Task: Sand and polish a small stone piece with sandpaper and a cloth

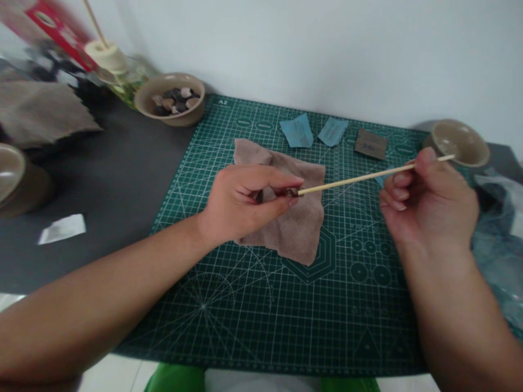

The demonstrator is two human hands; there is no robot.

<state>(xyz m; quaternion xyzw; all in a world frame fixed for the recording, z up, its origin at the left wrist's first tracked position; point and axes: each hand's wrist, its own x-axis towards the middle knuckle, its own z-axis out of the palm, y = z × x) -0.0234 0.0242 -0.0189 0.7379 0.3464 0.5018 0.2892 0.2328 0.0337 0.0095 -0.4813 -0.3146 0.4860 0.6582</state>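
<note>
My left hand [249, 198] pinches a small dark brown shiny piece [291, 193] between thumb and fingertips. What it is I cannot make out, as the fingers cover most of it. A thin pale wooden stick [359, 178] slants up to the right, its left end touching that piece. Near its other end, my right hand [433, 201] grips the stick between thumb and forefinger, the other fingers curled. Beneath the left hand, a brownish-pink cloth [302, 228] lies creased on the green cutting mat [253, 310].
Sandpaper scraps, two blue [297, 132] and one brown [371, 144], lie at the mat's back. A bowl of stones [169, 117] stands back left, another bowl [461, 141] back right. Further left are a grey cloth [41, 111], a bowl [20, 182] and white paper [63, 228]. Clear plastic [500, 234] lies right.
</note>
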